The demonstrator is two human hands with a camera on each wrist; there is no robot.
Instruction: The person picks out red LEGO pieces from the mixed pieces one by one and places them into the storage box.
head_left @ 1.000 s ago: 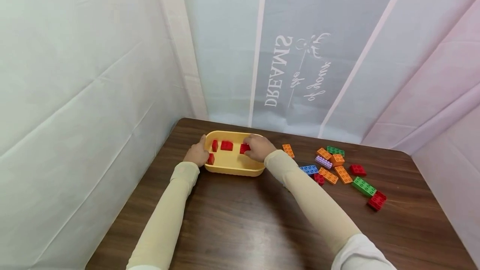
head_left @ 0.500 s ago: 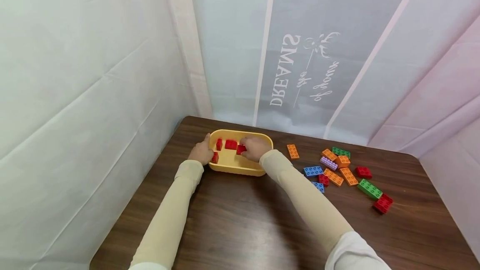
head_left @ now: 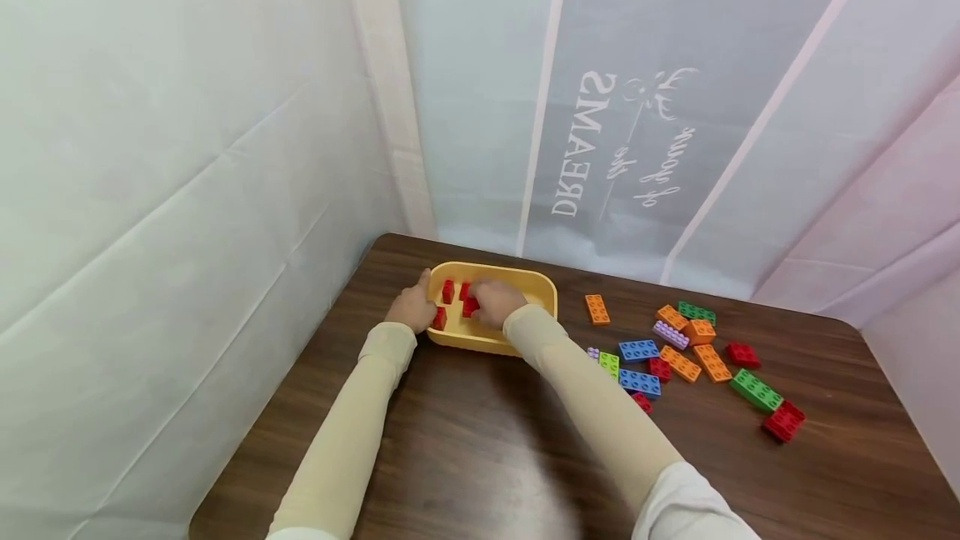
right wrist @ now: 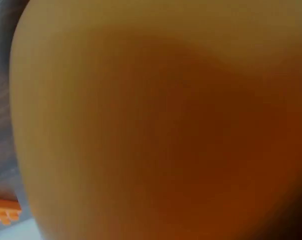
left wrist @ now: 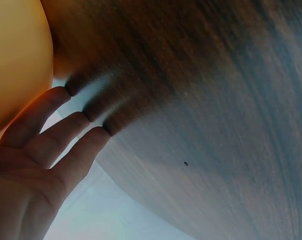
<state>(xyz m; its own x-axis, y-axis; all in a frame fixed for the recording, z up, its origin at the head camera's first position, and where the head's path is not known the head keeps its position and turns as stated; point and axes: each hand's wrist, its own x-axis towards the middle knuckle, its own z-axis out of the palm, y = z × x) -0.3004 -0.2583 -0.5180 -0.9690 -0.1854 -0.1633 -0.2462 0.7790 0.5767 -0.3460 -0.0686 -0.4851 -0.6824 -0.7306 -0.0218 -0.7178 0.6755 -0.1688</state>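
A yellow tray (head_left: 491, 347) stands near the table's back left. My left hand (head_left: 412, 307) rests at its left end, one finger along the rim; in the left wrist view the other fingers stretch straight beside the tray, tips on the table. Inside the tray my right hand (head_left: 497, 302) pinches a red toy brick (head_left: 470, 307). Another red brick (head_left: 464, 291) lies just behind it, partly covered by that hand. Two more stand at the left end, a small red brick (head_left: 447, 291) and a lower red brick (head_left: 439, 318). Tray wall fills the right wrist view, hiding the fingers.
Right of the tray lies an orange brick (head_left: 597, 309). Farther right are several loose bricks, among them a blue brick (head_left: 640, 383), a purple brick (head_left: 671, 334), a green brick (head_left: 757, 390) and a red brick (head_left: 784, 421). Fabric walls (head_left: 480, 148) border the table's back and left.
My right hand has shifted left inside the tray, bringing its red brick close to the one behind. The left hand stays at the tray's end. The whole head view has drifted slightly.
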